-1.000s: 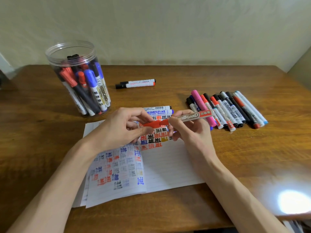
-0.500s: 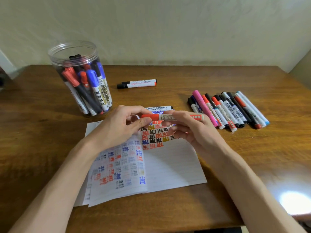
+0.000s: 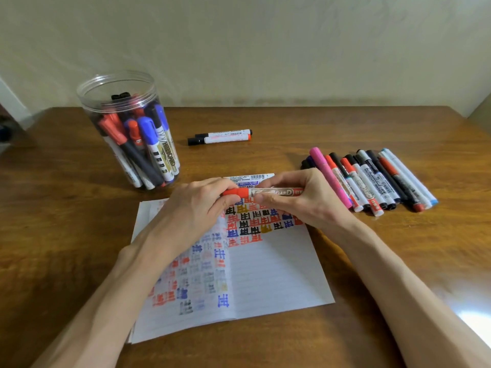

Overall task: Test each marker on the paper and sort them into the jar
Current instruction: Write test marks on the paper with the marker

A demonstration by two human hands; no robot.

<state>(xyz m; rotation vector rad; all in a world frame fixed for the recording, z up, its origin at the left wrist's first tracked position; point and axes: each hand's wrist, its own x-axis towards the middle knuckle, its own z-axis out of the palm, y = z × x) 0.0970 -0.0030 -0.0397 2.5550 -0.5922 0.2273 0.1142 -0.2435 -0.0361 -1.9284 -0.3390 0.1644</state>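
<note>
Both hands hold a red whiteboard marker (image 3: 268,192) level above the top of the lined paper (image 3: 276,272). My left hand (image 3: 194,208) pinches its red cap. My right hand (image 3: 300,200) grips the grey barrel. The cap sits on the marker. Coloured test marks cover the paper's upper part and left page. A clear plastic jar (image 3: 127,128) with several markers inside stands at the back left, open at the top.
A row of several markers (image 3: 372,179) lies on the wooden table (image 3: 53,235) to the right. Two markers (image 3: 220,137) lie side by side behind the paper. Two more markers (image 3: 252,179) lie just behind my hands.
The marker has swung from tilted to level. The red cap, apart from the barrel a second ago, now sits pushed onto it between my hands.
</note>
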